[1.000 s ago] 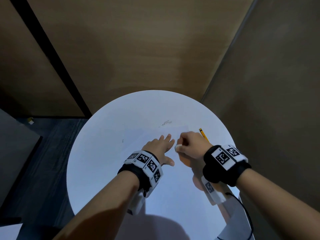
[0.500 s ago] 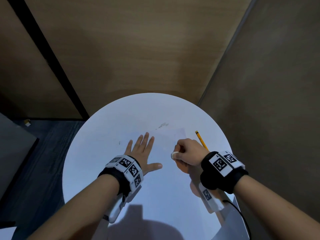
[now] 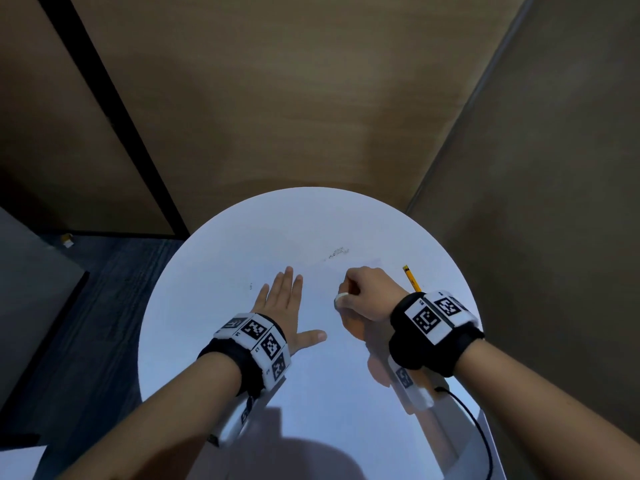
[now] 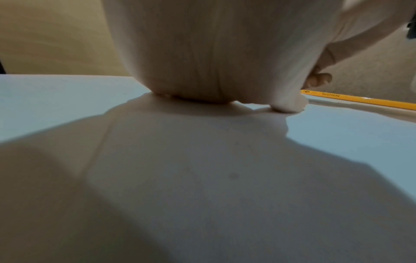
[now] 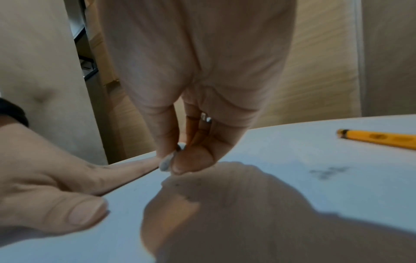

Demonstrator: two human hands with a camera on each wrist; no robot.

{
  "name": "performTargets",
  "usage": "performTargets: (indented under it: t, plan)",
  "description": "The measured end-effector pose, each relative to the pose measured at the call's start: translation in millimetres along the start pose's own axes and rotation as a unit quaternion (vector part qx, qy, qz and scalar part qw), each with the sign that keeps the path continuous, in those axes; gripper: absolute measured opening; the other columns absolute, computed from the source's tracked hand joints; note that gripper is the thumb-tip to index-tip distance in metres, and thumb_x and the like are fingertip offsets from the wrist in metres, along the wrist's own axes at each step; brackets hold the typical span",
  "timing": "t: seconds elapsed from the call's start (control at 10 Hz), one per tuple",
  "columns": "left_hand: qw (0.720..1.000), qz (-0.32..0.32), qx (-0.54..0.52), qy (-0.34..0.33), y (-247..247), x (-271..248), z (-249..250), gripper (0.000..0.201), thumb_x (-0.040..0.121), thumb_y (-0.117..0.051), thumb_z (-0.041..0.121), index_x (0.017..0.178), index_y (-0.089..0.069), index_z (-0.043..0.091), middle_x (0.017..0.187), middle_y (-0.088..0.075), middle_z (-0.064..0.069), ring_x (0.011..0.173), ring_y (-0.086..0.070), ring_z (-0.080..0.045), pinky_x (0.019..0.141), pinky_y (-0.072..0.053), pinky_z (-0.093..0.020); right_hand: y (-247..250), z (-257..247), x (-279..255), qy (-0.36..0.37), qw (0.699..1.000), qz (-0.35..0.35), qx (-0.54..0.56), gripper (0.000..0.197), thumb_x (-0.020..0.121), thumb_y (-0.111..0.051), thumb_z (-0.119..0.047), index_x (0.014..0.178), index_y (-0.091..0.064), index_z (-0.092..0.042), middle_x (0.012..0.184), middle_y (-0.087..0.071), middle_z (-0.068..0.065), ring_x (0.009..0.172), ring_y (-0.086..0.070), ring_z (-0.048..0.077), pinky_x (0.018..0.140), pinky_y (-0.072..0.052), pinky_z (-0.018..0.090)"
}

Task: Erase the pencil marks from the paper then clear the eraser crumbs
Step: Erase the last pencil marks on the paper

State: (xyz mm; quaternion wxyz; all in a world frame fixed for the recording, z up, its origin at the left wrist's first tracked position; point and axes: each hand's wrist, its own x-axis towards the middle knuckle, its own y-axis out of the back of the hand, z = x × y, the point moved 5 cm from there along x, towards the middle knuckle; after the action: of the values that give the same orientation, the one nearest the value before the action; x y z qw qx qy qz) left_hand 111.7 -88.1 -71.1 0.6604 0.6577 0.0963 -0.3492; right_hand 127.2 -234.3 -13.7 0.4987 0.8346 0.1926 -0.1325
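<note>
A white sheet of paper (image 3: 311,375) lies on the round white table (image 3: 214,244). My left hand (image 3: 284,306) lies flat on it, fingers straight and thumb spread to the right. My right hand (image 3: 367,296) pinches a small white eraser (image 3: 341,299) between thumb and fingers, just above the paper; the right wrist view shows the eraser (image 5: 166,163) at my fingertips. A patch of dark eraser crumbs (image 3: 337,252) sits beyond my right hand, also seen as crumbs (image 5: 326,172) on the sheet.
A yellow pencil (image 3: 412,280) lies on the table right of my right hand, pencil (image 5: 378,138), pencil (image 4: 360,99). Brown wall panels stand close behind and to the right of the table. Dark floor lies to the left. A black cable (image 3: 481,431) trails from my right wrist.
My left hand slid left and toward me, then flattened on the paper with fingers straight. My right hand with the eraser stayed nearly in place.
</note>
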Motion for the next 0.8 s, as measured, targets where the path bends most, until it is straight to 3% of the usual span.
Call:
performTargets:
  t: [0.1, 0.2, 0.3, 0.4, 0.5, 0.6, 0.7, 0.8]
  plan:
    - [1.000, 0.004, 0.001, -0.001, -0.6, -0.4, -0.1, 0.102, 0.088, -0.033, 0.069, 0.144, 0.028, 0.009, 0.150, 0.036, -0.011, 0.141, 0.028, -0.026, 0.114, 0.014, -0.041, -8.7, -14.7, 8.5, 0.020, 0.999, -0.037, 0.000, 0.017, 0.086, -0.063, -0.022, 0.082, -0.050, -0.012, 0.087, -0.056, 0.003, 0.081, -0.049, 0.017, 0.059, -0.036, 0.022]
    - [1.000, 0.001, -0.003, -0.005, 0.2, 0.1, 0.3, 0.106, 0.086, -0.037, 0.071, 0.143, 0.029, 0.011, 0.149, 0.037, -0.011, 0.140, 0.029, -0.026, 0.114, 0.014, -0.042, -1.3, -16.5, 19.4, 0.002, 1.000, -0.006, -0.023, 0.021, 0.089, -0.060, -0.022, 0.075, -0.046, -0.014, 0.089, -0.053, 0.005, 0.081, -0.047, 0.019, 0.057, -0.033, 0.023]
    - [1.000, -0.002, -0.009, -0.009, 0.4, -0.1, 0.8, 0.106, 0.085, -0.038, 0.071, 0.144, 0.029, 0.013, 0.149, 0.037, -0.010, 0.140, 0.030, -0.025, 0.113, 0.015, -0.041, -1.3, -16.6, 19.5, 0.013, 0.999, -0.007, -0.041, 0.030, 0.090, -0.058, -0.021, 0.067, -0.038, -0.020, 0.080, -0.049, -0.001, 0.076, -0.044, 0.017, 0.054, -0.029, 0.021]
    - [1.000, 0.002, -0.014, -0.011, 0.3, 0.7, 0.1, 0.106, 0.084, -0.038, 0.072, 0.143, 0.029, 0.015, 0.149, 0.038, -0.009, 0.139, 0.031, -0.024, 0.113, 0.016, -0.041, -8.1, -20.6, 16.1, 0.028, 0.996, -0.056, -0.057, 0.028, 0.088, -0.060, -0.021, 0.067, -0.041, -0.021, 0.071, -0.045, -0.009, 0.071, -0.045, 0.013, 0.052, -0.029, 0.017]
    - [1.000, 0.008, -0.021, -0.020, -0.2, 1.4, -0.2, 0.105, 0.084, -0.039, 0.072, 0.143, 0.030, 0.019, 0.148, 0.039, -0.009, 0.139, 0.032, -0.024, 0.113, 0.017, -0.041, 1.1, -22.0, 24.7, 0.022, 0.999, 0.003, -0.048, 0.016, 0.090, -0.057, -0.021, 0.080, -0.046, -0.014, 0.082, -0.048, -0.001, 0.080, -0.043, 0.017, 0.058, -0.030, 0.023]
    - [0.999, 0.012, -0.028, -0.023, -0.9, 1.5, -0.4, 0.105, 0.083, -0.040, 0.072, 0.144, 0.029, 0.021, 0.148, 0.039, -0.008, 0.139, 0.032, -0.024, 0.112, 0.017, -0.041, -3.1, -23.5, 27.1, 0.031, 0.999, -0.003, -0.037, 0.015, 0.090, -0.057, -0.021, 0.084, -0.047, -0.011, 0.087, -0.050, 0.002, 0.080, -0.045, 0.018, 0.056, -0.031, 0.021]
    - [0.999, 0.017, -0.031, -0.023, -0.7, 2.0, -0.4, 0.106, 0.083, -0.041, 0.072, 0.144, 0.028, 0.020, 0.149, 0.038, -0.008, 0.139, 0.032, -0.023, 0.112, 0.017, -0.041, -7.9, -23.8, 26.0, 0.036, 0.998, -0.045, -0.035, 0.017, 0.086, -0.062, -0.024, 0.084, -0.052, -0.011, 0.086, -0.056, 0.003, 0.081, -0.051, 0.018, 0.063, -0.037, 0.024]
    - [0.999, 0.019, -0.031, -0.022, -0.6, 3.0, -1.0, 0.106, 0.083, -0.041, 0.071, 0.144, 0.029, 0.020, 0.148, 0.039, -0.008, 0.139, 0.032, -0.023, 0.113, 0.017, -0.041, -1.7, -24.1, 30.6, 0.036, 0.999, 0.003, -0.027, 0.017, 0.087, -0.061, -0.023, 0.083, -0.050, -0.011, 0.088, -0.053, 0.002, 0.082, -0.047, 0.017, 0.059, -0.033, 0.021]
